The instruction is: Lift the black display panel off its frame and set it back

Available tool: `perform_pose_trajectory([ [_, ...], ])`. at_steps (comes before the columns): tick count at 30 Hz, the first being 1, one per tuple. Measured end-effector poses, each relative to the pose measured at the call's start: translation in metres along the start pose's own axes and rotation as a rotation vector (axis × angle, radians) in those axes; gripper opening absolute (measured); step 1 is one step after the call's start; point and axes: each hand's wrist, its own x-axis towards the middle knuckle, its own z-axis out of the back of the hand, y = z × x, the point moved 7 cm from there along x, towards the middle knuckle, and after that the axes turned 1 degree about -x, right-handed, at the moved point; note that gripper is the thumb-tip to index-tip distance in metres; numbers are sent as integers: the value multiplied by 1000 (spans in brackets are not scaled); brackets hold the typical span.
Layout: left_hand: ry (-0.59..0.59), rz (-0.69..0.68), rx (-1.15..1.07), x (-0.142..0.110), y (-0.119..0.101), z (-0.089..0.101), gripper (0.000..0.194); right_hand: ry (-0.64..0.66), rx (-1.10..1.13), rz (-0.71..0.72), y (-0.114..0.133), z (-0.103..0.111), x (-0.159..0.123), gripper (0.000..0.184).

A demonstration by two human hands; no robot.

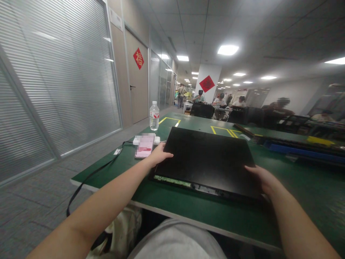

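Note:
A dark flat display panel [207, 158] is held over the green table in front of me, its black face turned up. Along its near edge a green circuit strip [172, 181] shows. My left hand [161, 154] grips the panel's left edge, thumb on the face and the other fingers out of sight beneath. At the right edge my right hand [265, 180] holds it the same way, thumb on top. Whether the panel's underside rests on the table, I cannot tell.
A phone [145, 146] leans by a white power strip [157, 139] at the left, with a black cable [101, 166] running off the table [107, 176]. Behind stands a water bottle [154, 117]. Blue and dark strips [291, 148] lie at the right. Several people sit further back.

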Motion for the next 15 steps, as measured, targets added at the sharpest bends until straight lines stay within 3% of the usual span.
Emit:
perform_pose_trajectory([
  [15, 61, 18, -93, -2, -1, -4, 68, 8, -8, 18, -3, 3, 7, 51],
])
